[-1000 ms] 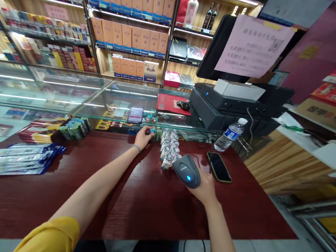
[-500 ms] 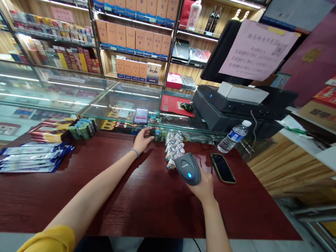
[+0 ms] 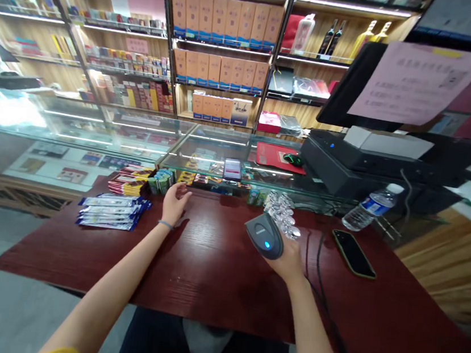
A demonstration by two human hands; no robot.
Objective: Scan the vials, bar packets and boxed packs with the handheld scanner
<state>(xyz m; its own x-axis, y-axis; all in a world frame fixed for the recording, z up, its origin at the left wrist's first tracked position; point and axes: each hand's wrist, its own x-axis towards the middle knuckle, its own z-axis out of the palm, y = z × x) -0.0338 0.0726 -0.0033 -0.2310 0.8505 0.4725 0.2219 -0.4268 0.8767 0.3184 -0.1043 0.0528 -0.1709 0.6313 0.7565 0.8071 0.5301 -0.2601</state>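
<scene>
My right hand (image 3: 290,259) grips a dark grey barcode scanner (image 3: 266,236) with a lit blue light. Just beyond the scanner, small containers with silvery tops (image 3: 279,205) stand in a cluster, partly hidden by it. Over the table's far left side, my left hand (image 3: 175,204) has its thumb and fingers apart, with nothing visible between them. Closest to its fingertips is a group of small green containers (image 3: 161,181). Left of these are stacked red-and-yellow packets (image 3: 132,180) and, nearer me, a pile of silver-and-blue packets (image 3: 111,211). More small green containers (image 3: 257,196) stand beside the silvery-topped cluster.
The dark red table (image 3: 202,270) meets a glass display counter (image 3: 206,138). On the right are a phone (image 3: 354,253), a leaning water bottle (image 3: 372,207) and a black cable (image 3: 324,296). A monitor (image 3: 352,85) stands behind. A small lit screen (image 3: 232,169) sits at the counter.
My left hand has moved left, from the green containers near the silvery-topped cluster to those by the packets. My right hand still holds the scanner. The view has turned left.
</scene>
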